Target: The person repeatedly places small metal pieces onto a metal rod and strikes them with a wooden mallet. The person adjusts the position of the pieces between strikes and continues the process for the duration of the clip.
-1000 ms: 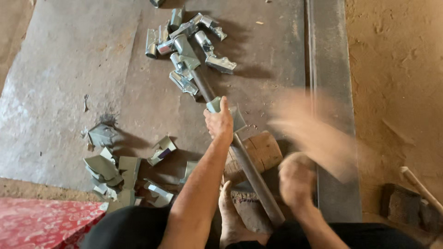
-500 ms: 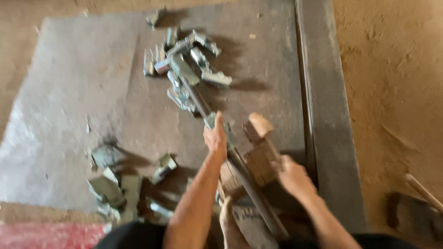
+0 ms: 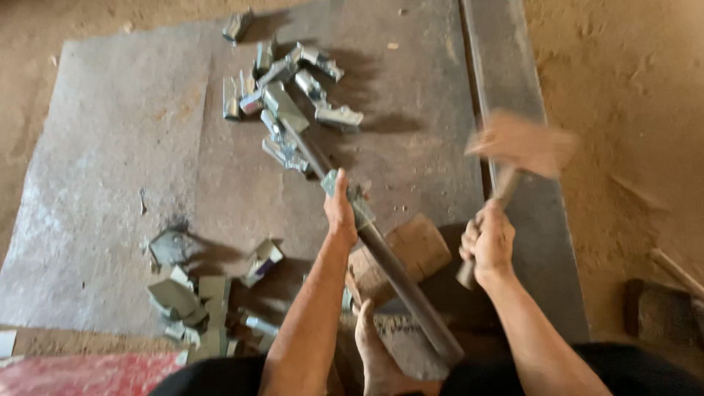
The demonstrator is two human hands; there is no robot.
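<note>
A person seated on the ground works over a grey metal sheet (image 3: 110,169) laid on a dirt floor (image 3: 631,88), with no packages, labels or signs legible anywhere in view. The left hand (image 3: 341,213) is closed around a small bent piece of silvery metal (image 3: 331,182), pressing it against a long dark steel bar (image 3: 389,260) that runs diagonally from the near right toward the far left. The right hand (image 3: 490,246) is clenched on the handle of a mallet (image 3: 522,143), raised above the sheet to the right of the bar; its pale wooden head is blurred. The bar rests across a brown wooden block (image 3: 418,246) that sits between the two hands, and its near end lies beside a bare foot (image 3: 374,348). At the bar's far end lies a loose heap of folded, silver-grey metal brackets (image 3: 293,81) (angular and shiny, some lying on their sides). A second scatter of flatter grey metal pieces (image 3: 194,301) lies on the near left of the sheet, well apart from the heap. A long flat steel strip (image 3: 506,73) borders the sheet on the right. A red patterned cloth (image 3: 81,374) shows at the near left corner.
</note>
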